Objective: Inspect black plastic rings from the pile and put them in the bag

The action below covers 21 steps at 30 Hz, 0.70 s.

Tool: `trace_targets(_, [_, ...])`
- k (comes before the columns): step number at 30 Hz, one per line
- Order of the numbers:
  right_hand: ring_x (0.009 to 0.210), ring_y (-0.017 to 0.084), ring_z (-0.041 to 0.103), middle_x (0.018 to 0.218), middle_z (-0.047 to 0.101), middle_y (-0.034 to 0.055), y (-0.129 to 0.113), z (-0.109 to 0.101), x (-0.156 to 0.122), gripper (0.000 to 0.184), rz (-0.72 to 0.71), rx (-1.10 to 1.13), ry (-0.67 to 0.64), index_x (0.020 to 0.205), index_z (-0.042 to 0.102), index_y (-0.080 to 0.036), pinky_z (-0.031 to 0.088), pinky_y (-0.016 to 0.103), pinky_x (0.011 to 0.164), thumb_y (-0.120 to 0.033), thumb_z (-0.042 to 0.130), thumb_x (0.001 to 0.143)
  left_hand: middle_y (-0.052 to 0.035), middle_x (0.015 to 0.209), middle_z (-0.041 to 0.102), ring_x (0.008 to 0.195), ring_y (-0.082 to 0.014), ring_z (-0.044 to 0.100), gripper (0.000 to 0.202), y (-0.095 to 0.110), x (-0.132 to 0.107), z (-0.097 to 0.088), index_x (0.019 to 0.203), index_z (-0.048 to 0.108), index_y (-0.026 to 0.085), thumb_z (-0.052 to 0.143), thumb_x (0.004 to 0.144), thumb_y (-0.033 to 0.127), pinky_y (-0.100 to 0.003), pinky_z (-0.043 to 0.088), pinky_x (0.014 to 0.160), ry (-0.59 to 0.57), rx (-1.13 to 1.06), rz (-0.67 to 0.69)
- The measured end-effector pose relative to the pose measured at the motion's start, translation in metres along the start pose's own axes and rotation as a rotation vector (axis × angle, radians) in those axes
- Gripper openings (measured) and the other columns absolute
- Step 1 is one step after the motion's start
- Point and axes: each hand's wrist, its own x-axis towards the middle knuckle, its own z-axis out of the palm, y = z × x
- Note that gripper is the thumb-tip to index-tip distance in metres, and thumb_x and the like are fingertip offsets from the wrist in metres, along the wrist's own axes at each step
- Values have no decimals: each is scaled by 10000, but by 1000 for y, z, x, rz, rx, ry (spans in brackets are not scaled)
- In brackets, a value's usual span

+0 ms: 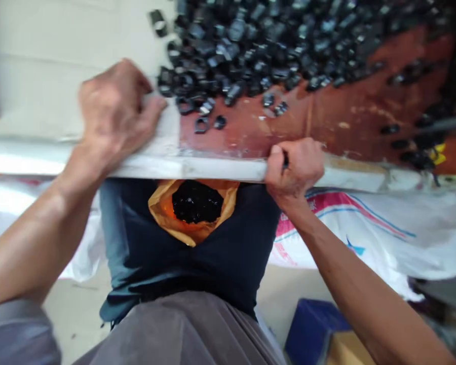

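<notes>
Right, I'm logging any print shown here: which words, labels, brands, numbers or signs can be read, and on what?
No text can be read.
White plastic sack with red and blue print, at right: small red and pale character-like marks, too blurred to read.
Its blue star-like shape shows no legible word.

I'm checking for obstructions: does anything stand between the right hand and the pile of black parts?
Nothing visible blocks it. Between the right hand, at the white table edge, and the pile of black parts lies reddish-brown tabletop, with a few loose parts near the pile.
</notes>
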Motion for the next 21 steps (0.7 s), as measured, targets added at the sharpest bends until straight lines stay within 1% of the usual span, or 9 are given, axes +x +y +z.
trace_targets(2, [788, 265, 545, 771, 570, 87, 5, 3, 2, 254, -35, -44, 63, 797, 610, -208, 409, 432, 787, -320, 463, 972, -72, 1103, 766, 1081, -284, 717, 378, -1, 0, 8, 1176, 678, 182, 563, 948, 461, -467, 535, 932, -1, 40, 36])
trace_targets(4, [764, 274, 541, 743, 560, 81, 14, 9, 3, 229, -62, -68, 94, 762, 592, -227, 396, 426, 745, -324, 477, 936, -59, 1162, 755, 1128, -266, 695, 374, 0, 1, 16, 1237, 632, 235, 537, 977, 486, -437, 547, 934, -32, 57, 66])
trace_targets(6, [742, 287, 536, 725, 552, 81, 25, 17, 4, 181, -82, -80, 144, 732, 561, -251, 374, 434, 704, -331, 494, 880, -37, 1252, 720, 1205, -231, 673, 406, 2, 1, 19, 1258, 593, 216, 485, 1005, 515, -387, 524, 948, -40, 71, 92])
trace_targets(9, [643, 293, 491, 615, 457, 57, 42, 26, 2, 132, -64, -91, 254, 632, 445, -294, 314, 458, 647, -319, 534, 727, -6, 1364, 672, 1257, -144, 649, 399, 10, -3, 14, 978, 615, 218, 320, 1026, 483, -285, 496, 935, -105, 67, 105])
trace_targets(11, [605, 289, 468, 572, 390, 33, 48, 30, 1, 180, -13, -90, 263, 586, 383, -307, 286, 467, 639, -285, 547, 657, 14, 1371, 668, 1263, -116, 642, 435, 16, -4, 11, 789, 556, 234, 245, 1021, 431, -258, 484, 917, -141, 64, 105])
trace_targets(13, [598, 290, 466, 562, 340, 17, 48, 33, 2, 221, 57, -96, 252, 559, 343, -310, 270, 475, 648, -252, 546, 623, 22, 1368, 670, 1272, -107, 634, 453, 17, -3, 11, 718, 514, 237, 207, 1019, 379, -253, 475, 898, -167, 54, 105])
trace_targets(15, [610, 291, 475, 570, 319, 5, 41, 35, 4, 235, 134, -110, 209, 556, 337, -311, 269, 481, 664, -225, 547, 616, 3, 1350, 683, 1270, -101, 634, 426, 13, -2, 12, 746, 544, 239, 240, 1020, 358, -246, 471, 890, -174, 36, 92])
trace_targets(18, [647, 276, 487, 590, 366, 17, 26, 31, 6, 213, 196, -117, 118, 573, 378, -305, 299, 477, 690, -235, 550, 677, -42, 1261, 725, 1196, -114, 665, 275, 7, -1, 13, 957, 629, 240, 402, 1006, 386, -259, 481, 915, -132, 6, 42])
trace_targets(21, [753, 275, 535, 702, 538, 79, 12, 18, 2, 199, 69, -55, 10, 664, 523, -267, 366, 454, 742, -329, 518, 853, -46, 1143, 744, 1072, -190, 689, 306, 3, 1, 13, 1158, 629, 229, 554, 975, 461, -354, 496, 958, -59, -11, 11])
